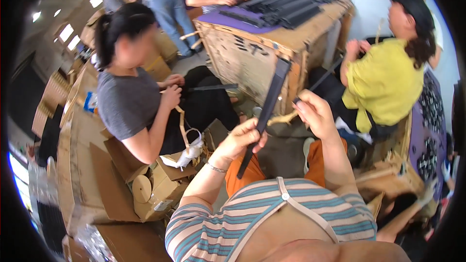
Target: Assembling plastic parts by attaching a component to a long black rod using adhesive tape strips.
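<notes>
My left hand (241,138) grips a long flat black strip (268,104) near its lower part, holding it upright and tilted, its top reaching toward the wooden crate. My right hand (314,111) is raised beside the strip and pinches a strand of tan tape (283,118) that runs toward the strip. My orange trousers and striped top fill the lower middle.
A wooden crate (252,56) in front carries a purple sheet and a stack of black strips (286,6). A person in grey sits at the left handling tan tape, a person in yellow sits at the right. Cardboard boxes (145,189) crowd the lower left.
</notes>
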The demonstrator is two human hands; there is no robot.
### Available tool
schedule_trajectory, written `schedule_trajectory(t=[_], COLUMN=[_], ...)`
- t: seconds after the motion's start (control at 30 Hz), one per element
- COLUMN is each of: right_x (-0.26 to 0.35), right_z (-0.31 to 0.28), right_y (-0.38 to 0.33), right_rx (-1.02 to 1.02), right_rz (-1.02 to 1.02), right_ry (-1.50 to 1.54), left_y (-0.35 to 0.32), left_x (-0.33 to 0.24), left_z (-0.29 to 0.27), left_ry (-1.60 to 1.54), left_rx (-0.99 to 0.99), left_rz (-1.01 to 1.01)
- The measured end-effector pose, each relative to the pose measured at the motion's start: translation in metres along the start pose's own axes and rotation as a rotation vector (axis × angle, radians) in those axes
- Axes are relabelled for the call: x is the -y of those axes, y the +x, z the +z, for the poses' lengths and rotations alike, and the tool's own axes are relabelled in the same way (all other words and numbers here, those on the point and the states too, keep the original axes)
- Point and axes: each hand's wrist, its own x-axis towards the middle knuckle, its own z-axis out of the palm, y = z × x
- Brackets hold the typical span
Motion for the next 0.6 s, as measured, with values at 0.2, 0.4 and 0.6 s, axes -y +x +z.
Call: schedule_trajectory(t=[0.2,0.4,0.6], right_x=[-0.001,-0.001,-0.006], right_z=[-0.013,-0.014,0.0], right_y=[0.008,0.004,0.005], right_rx=[-0.049,-0.091,-0.071], right_rz=[-0.124,-0.118,-0.056], right_ry=[-0.09,-0.136,-0.103], left_y=[0.017,0.016,0.019], left_x=[0.013,0.013,0.011], left_z=[0.009,0.019,0.02], left_ry=[0.279,0.395,0.401], left_rx=[-0.243,-0.345,-0.344], left_rz=[-0.026,-0.076,-0.103])
